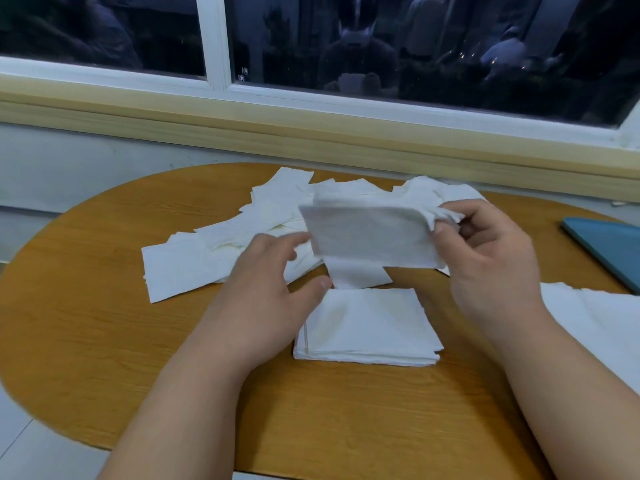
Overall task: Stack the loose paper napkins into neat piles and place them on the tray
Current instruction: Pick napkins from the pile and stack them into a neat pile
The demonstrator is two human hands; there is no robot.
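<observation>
**Now a single napkin (367,233) above the neat pile (367,327)**

The wooden table (104,341) carries a loose heap of napkins (194,265) across its far middle. A blue tray (609,251) lies at the right edge, well apart from the neat pile at centre. Above that pile hangs the single napkin, its right edge pinched by the right hand (491,265); the left hand (266,282), fingers relaxed, touches its left edge.

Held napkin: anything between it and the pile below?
Nothing visible. The napkin, pinched by the right hand, hangs just above the pile, whose top is bare. The left hand has its thumb beside the pile's far left corner, not over it.
</observation>
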